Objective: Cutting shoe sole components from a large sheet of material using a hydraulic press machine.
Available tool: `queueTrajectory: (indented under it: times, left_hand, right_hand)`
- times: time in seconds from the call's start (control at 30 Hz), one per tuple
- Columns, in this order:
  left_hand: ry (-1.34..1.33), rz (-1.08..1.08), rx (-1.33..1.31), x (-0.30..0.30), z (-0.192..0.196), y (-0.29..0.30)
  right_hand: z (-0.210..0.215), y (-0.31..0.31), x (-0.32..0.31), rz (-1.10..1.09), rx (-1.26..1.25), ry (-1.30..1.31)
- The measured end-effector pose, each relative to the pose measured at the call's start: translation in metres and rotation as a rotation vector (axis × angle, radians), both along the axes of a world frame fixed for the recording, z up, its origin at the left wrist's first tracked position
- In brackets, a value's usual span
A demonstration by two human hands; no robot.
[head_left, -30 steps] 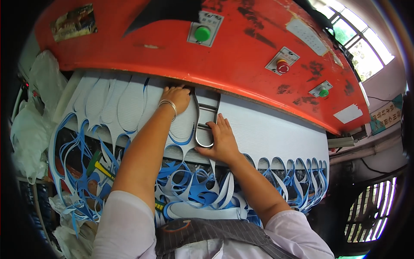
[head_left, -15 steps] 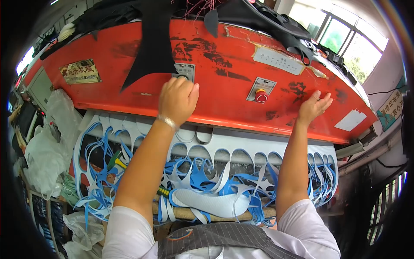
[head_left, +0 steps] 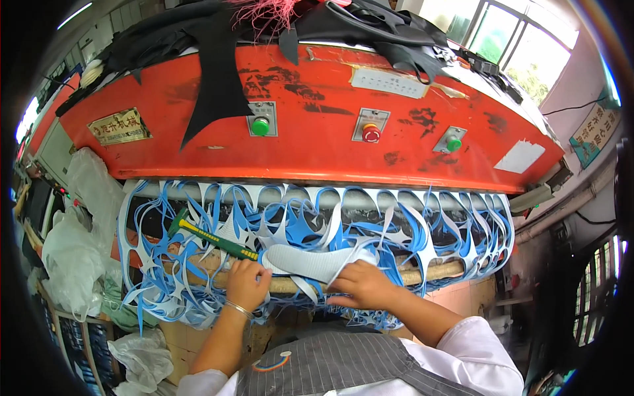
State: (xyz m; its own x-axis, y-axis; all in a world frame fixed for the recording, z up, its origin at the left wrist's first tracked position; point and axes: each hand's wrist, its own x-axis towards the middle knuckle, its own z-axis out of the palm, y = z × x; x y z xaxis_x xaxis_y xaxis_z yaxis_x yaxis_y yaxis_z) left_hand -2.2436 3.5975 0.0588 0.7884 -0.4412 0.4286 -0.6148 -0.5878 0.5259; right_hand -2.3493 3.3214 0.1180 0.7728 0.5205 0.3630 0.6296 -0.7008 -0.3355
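Insoles [head_left: 309, 259], white and apparently stacked, lie just below mid-frame on your tangle of blue-and-white offcuts [head_left: 429, 234]. Your right hand [head_left: 362, 285] grasps their right end. Your left hand [head_left: 249, 285] is curled by their left end; whether it pinches anything, cannot tell.

Risks, as judged: lift with the right hand alone and the pile may fan out, since its layers look loose. Offcut loops lie close around your fingers and could snag, dragging scrap along. Hammer [head_left: 218, 242], green and yellow, has its handle end just beside the insoles; a knock could tip it down through the gaps in the web. Black sheet [head_left: 212, 86] hangs at the left green button [head_left: 261, 127], so a hurried reach there might catch cloth.

Labels: yellowish nameplate [head_left: 120, 127] with dark characters, upper left of the frame; small lettered plates behind the red button [head_left: 371, 134] and the right green button [head_left: 454, 144]. Printed paper strip [head_left: 388, 81], upper centre, too fine to read. Wall sign [head_left: 596, 135], upper right, bears large characters.
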Motion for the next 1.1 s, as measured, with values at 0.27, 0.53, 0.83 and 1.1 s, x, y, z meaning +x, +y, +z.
queueTrajectory:
  times: [0.27,0.53,0.83,1.1]
  left_hand:
    - [-0.126,0.036,0.033,-0.021,-0.035,-0.018]
    - [0.336,-0.233,0.626,0.007,0.003,-0.082]
    - [0.108,-0.643,0.526,0.041,0.083,-0.054]
    - [-0.031,-0.405,0.551,0.02,0.098,-0.083]
  right_hand:
    - [-0.058,0.047,-0.013,-0.429,-0.273,0.069]
    - [-0.053,0.005,-0.025,-0.505,-0.301,0.001]
    - [-0.061,0.004,-0.059,-0.396,-0.4,0.221]
    - [0.008,0.037,-0.05,-0.053,-0.089,0.791]
